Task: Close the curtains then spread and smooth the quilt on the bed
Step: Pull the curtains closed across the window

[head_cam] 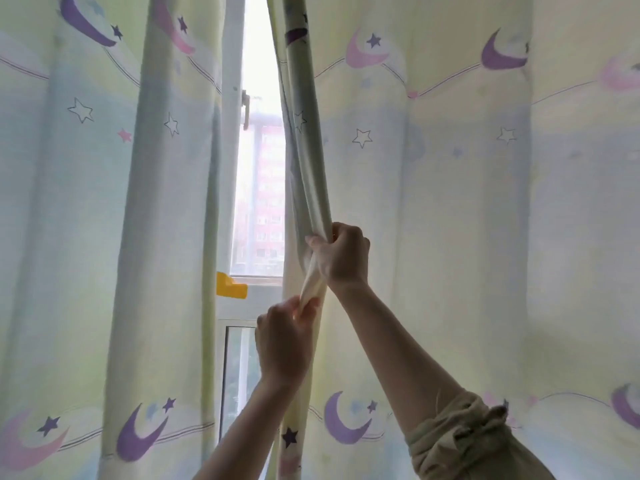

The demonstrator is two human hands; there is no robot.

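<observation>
Two pale curtains printed with moons and stars hang before a window. The left curtain [104,202] ends at about the window frame. The right curtain [450,202] has its inner edge bunched into folds. My right hand [341,252] grips that bunched edge from the right, at mid height. Just below it, my left hand [284,341] pinches the same edge lower down. A narrow gap [258,168] between the two curtains shows bright daylight. The bed and quilt are out of view.
Through the gap I see the white window frame with its handle [245,110], a red building outside, and a yellow block [230,285] on the sill. Curtain fabric fills the view on both sides.
</observation>
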